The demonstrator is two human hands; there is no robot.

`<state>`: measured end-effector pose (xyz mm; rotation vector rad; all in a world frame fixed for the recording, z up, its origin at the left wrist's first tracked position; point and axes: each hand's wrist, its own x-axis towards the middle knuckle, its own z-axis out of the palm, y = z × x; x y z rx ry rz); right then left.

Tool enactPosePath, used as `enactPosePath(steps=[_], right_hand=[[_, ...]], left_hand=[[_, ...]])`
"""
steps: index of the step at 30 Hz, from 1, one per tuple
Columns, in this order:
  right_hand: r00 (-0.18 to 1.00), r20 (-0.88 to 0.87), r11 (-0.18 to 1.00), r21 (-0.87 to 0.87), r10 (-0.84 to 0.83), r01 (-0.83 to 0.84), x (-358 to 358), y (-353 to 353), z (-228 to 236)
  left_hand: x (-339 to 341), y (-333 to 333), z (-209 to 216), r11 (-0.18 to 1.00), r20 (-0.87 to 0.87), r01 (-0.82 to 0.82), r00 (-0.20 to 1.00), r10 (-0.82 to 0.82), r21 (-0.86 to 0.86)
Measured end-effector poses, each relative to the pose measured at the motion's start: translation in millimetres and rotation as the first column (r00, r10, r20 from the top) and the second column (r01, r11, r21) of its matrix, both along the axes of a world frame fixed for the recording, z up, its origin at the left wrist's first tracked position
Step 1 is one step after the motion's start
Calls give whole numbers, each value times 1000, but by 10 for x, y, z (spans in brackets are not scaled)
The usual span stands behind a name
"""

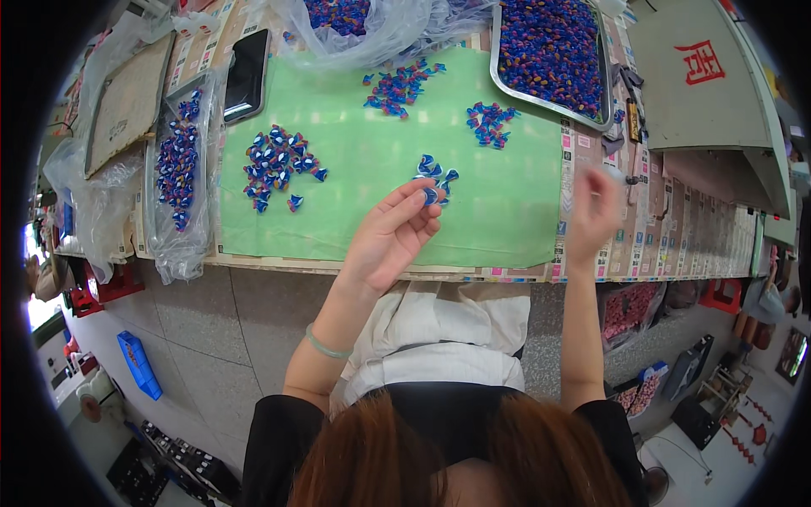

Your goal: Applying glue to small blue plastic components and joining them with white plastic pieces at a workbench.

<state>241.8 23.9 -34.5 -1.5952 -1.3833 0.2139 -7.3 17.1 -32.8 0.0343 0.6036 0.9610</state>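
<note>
Left hand [393,230] pinches a blue piece [431,196] above the mat [507,220], presumably for clear view. Right hand [595,215] blurred; cannot tell its grip.

On a table [693,241], a mat [338,232] bears a left pile [277,162], a far pile [394,89], a right pile [490,125] and a middle pile [429,166], the last just beyond the left hand [389,232], a piece [431,196] in its fingertips. A phone [247,76] lies at the mat's far left corner, right of a left tray [152,182]. A right tray [545,103] sits far right, beside a bag [410,29], with the right hand [594,215] nearer, over the table.
</note>
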Motion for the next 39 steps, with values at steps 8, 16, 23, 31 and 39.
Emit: enactPosePath(steps=[8, 16, 23, 31, 39], right_hand=[[916, 346, 960, -255, 204, -118, -419, 507, -290], [672, -722, 777, -326, 163, -539, -738, 50, 263], [740, -622, 739, -368, 255, -564, -878, -57, 298], [751, -612, 780, -335, 246, -528, -947, -107, 283], [511, -854, 785, -250, 98, -568, -977, -131, 253]], left_hand=[[9, -26, 37, 1000, -9, -5, 1000, 5, 22], [57, 10, 14, 997, -89, 43, 995, -37, 69], [114, -6, 66, 994, -142, 43, 989, -28, 103], [188, -47, 137, 936, -545, 84, 829, 125, 342], [227, -95, 176, 789, -799, 295, 478, 366, 538]])
